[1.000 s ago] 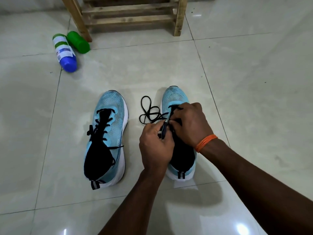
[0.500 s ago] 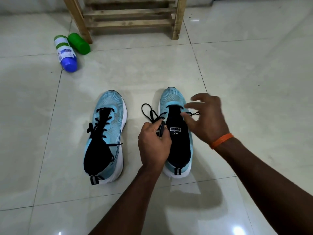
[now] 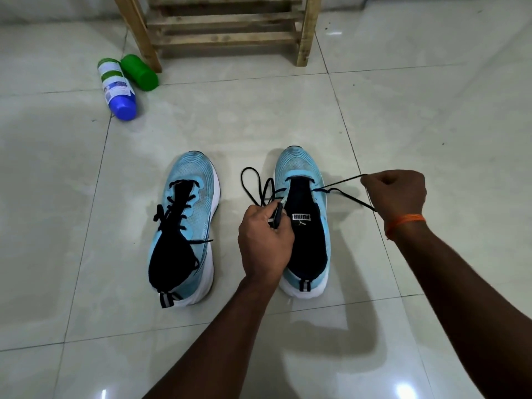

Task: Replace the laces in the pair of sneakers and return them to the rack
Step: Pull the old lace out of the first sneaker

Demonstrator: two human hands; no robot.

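Though the pair sits well short of the rack (image 3: 224,38) at the far end of the floor, the work is on the right sneaker (image 3: 299,165), which stands just near of centre with its tongue laid bare. Its black lace (image 3: 342,182) is thin, soft cord: almost weightless, limp wherever it is slack, and likely to slide through the fingers if pinched lightly. I would take it close to the eyelet or at its stiff tip, never mid-loop, where it only flops.

The right hand (image 3: 395,194) is a closed fist on that lace, out to the right of the shoe, with two strands running taut from the far right eyelet to it. The left hand (image 3: 264,243) is curled round a dark strip at the shoe's left eyelet edge, steadying it; whether lace is also inside that fist I cannot tell. A slack loop lies on the tile just left of the toe. The left sneaker (image 3: 190,174) stands beside it, laced. Two bottles (image 3: 121,90) lie far left by the rack's leg.

Half a second ago the right hand hovered over the tongue with fingers spread; now it has shut and drawn away rightward, pulling the lace straight. A second ago both hands were bunched together over the eyelets.
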